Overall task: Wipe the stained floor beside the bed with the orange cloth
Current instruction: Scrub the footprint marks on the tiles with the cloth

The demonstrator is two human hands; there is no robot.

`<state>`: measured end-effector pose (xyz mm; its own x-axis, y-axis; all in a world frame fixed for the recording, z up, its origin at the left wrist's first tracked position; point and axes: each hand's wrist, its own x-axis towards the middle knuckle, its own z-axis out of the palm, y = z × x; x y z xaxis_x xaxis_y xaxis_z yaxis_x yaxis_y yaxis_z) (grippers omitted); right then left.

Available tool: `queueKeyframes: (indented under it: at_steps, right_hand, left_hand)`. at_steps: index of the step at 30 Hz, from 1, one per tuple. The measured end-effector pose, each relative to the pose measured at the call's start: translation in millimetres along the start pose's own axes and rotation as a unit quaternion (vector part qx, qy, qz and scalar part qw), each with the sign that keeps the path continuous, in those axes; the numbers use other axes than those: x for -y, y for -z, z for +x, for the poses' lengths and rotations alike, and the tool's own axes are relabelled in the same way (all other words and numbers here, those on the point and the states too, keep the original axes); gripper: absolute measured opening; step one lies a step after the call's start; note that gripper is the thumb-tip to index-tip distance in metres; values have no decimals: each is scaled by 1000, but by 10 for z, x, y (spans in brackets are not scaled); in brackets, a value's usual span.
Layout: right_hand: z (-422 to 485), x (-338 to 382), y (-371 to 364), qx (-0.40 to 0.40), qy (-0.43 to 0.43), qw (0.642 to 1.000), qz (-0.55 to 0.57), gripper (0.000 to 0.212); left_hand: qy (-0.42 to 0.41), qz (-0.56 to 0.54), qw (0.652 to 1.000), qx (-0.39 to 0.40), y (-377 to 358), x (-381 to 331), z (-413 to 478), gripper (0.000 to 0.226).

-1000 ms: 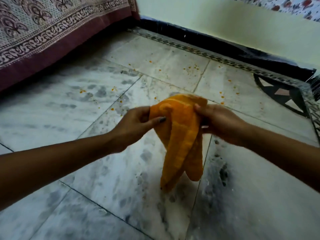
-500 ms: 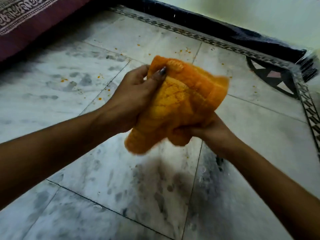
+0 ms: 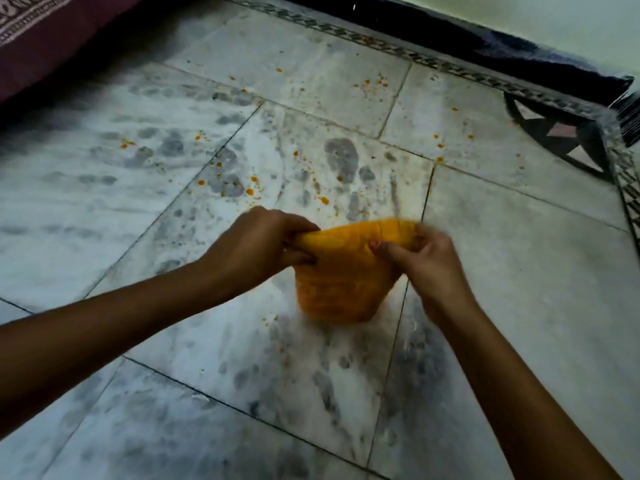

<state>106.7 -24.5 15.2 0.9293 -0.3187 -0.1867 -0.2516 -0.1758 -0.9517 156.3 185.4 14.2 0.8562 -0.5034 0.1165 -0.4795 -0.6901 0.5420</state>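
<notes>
The orange cloth (image 3: 341,271) hangs folded between both hands, just above the marble floor (image 3: 502,271). My left hand (image 3: 256,244) grips its left top corner with curled fingers. My right hand (image 3: 426,261) pinches the right top edge. The cloth's lower fold is blurred and sits low over the tile. Orange stain spots (image 3: 251,188) are scattered on the tiles beyond the cloth, with more orange spots (image 3: 375,83) further back. The maroon bedspread (image 3: 38,39) of the bed is at the top left.
Grey smudges and footprints mark the white tiles all around. A patterned dark border (image 3: 398,51) runs along the wall at the back. A black and pink floor inlay (image 3: 561,136) lies at the right, with dark broom bristles (image 3: 628,112) at the right edge.
Both hands have dropped from chest height towards the floor. The bunched cloth has been pulled out into a wider fold between them. The view has tilted further down.
</notes>
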Motion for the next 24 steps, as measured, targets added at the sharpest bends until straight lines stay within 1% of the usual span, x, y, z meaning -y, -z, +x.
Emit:
queueKeyframes:
  at_steps: [2, 3, 4, 5, 6, 7, 8, 9, 10, 11, 12, 13, 14, 15, 16, 17, 18, 19, 20, 21, 22, 23, 24]
  right_hand:
    - [-61, 117, 56, -11, 79, 997, 3, 53]
    - [-128, 100, 85, -4, 103, 994, -19, 62]
    - [-205, 33, 108, 14, 115, 991, -65, 65]
    - [-301, -83, 138, 40, 109, 987, -115, 64]
    - [-405, -191, 174, 64, 94, 980, -166, 59]
    - [-487, -294, 236, 69, 89, 970, -216, 51]
    - [-534, -388, 289, 53, 100, 958, -262, 44]
    - [-539, -434, 319, 18, 122, 947, -298, 43]
    - [-523, -489, 305, -16, 141, 937, -319, 44]
    - [-473, -568, 229, -37, 155, 929, -334, 46]
    - [-399, -667, 95, -26, 148, 924, -353, 51]
    - [-364, -799, -111, 8, 115, 921, -372, 59]
    - [-387, -967, -362, 36, 82, 904, -418, 67]
    - [-481, -1137, -592, 52, 68, 873, -481, 69]
    - [-613, -1259, -742, 49, 99, 840, -530, 64]
    - [-758, -1362, -766, 50, 139, 825, -546, 57]
    - [-904, -1458, -658, 75, 194, 820, -533, 51]
    - [-1012, -1546, -453, 102, 268, 816, -503, 46]
    - [-1081, -1634, -185, 132, 339, 803, -472, 43]
    - [-1101, -1693, 115, 157, 380, 783, -466, 41]
    - [-1038, -1708, 372, 157, 386, 775, -474, 42]
    - [-870, -1689, 507, 129, 365, 789, -478, 45]
    - [-655, -1614, 498, 77, 313, 819, -475, 49]
  left_hand:
    - [-65, 47, 993, -86, 7, 24, -2, 32]
    - [-97, 66, 987, -113, -21, 49, -13, 32]
    - [-125, 81, 981, -123, -63, 73, -43, 32]
    - [-148, 88, 979, -110, -148, 100, -115, 33]
    - [-169, 96, 978, -79, -257, 131, -225, 37]
    - [-187, 115, 975, -39, -375, 171, -348, 43]
    - [-190, 140, 972, 7, -491, 231, -486, 51]
    - [-179, 150, 971, 49, -581, 290, -608, 58]
    - [-153, 136, 975, 81, -656, 344, -735, 61]
    - [-130, 111, 981, 91, -713, 407, -834, 57]
    - [-112, 91, 985, 94, -744, 451, -907, 48]
    - [-100, 82, 987, 93, -787, 486, -968, 40]
    - [-90, 81, 989, 87, -838, 514, -1018, 35]
    - [-77, 82, 991, 73, -892, 532, -1061, 34]
    - [-56, 82, 993, 58, -947, 546, -1087, 36]
    - [-35, 79, 995, 41, -1005, 563, -1104, 38]
    - [-18, 75, 997, 26, -1059, 580, -1119, 40]
    - [-8, 72, 997, 13, -1098, 595, -1128, 41]
    - [-4, 69, 998, 7, -1136, 613, -1153, 42]
    - [-9, 67, 998, 3, -1172, 635, -1191, 42]
    - [-15, 63, 998, 0, -1202, 656, -1239, 42]
    - [-14, 58, 998, -2, -1227, 680, -1291, 42]
    - [-9, 53, 999, -3, -1250, 697, -1325, 43]
